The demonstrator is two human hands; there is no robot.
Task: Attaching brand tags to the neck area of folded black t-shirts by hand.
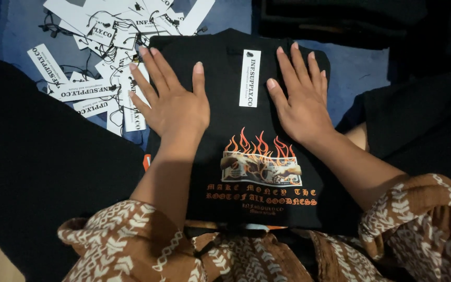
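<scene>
Shirt: folded black shirt (pixel 246 130) on my lap, long axis running away from me, collar end far, flame print near.
Tag: white paper tag (pixel 250 78) lying lengthwise near collar.
My left hand (pixel 176 102): flat, fingers spread, pressing shirt's left half.
My right hand (pixel 301 99): flat, spread, pressing right half.
Beside: loose tags (pixel 105 52) heaped far left.

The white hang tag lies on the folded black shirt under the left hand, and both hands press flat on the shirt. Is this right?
Not quite. In the head view the white hang tag lies uncovered between the left hand and the right hand. Both hands do press flat on the folded black shirt.
</scene>
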